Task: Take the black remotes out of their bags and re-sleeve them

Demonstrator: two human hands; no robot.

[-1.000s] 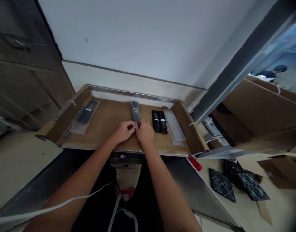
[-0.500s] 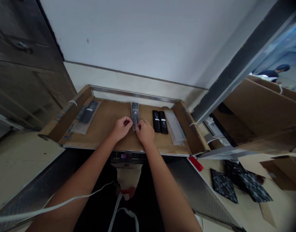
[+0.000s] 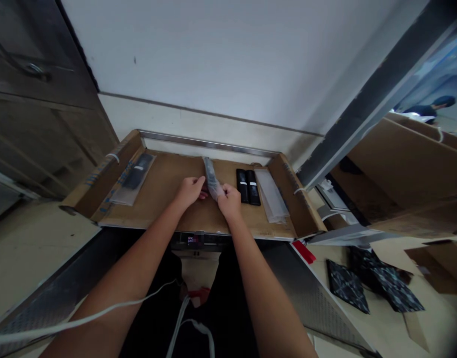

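A dark remote control in a clear plastic sleeve (image 3: 211, 176) slants up from the middle of the cardboard-lined tray (image 3: 176, 166). My right hand (image 3: 230, 200) is closed on the sleeve's near end. Just left of it is my left hand (image 3: 191, 191), thumb and fingers apart, with nothing visible between them; whether it touches the sleeve I cannot tell. Two bare black remote controls (image 3: 248, 187) with white labels lie side by side to the right. Beyond them rest flat, empty-looking plastic sleeves (image 3: 271, 195). Another sleeved remote control (image 3: 135, 176) lies at the tray's left end.
Raised cardboard flaps (image 3: 101, 176) wall the tray's sides, and a wall stands behind it. A large cardboard box (image 3: 411, 174) is at the right. Dark patterned bags (image 3: 377, 283) lie on the floor. A white cable (image 3: 112, 309) crosses my left forearm. Another person (image 3: 429, 109) is far right.
The sleeved remote control has gone from lying straight to slanting, its near end drawn right by my right hand. My left hand's fingers have parted. The other remote controls stay put.
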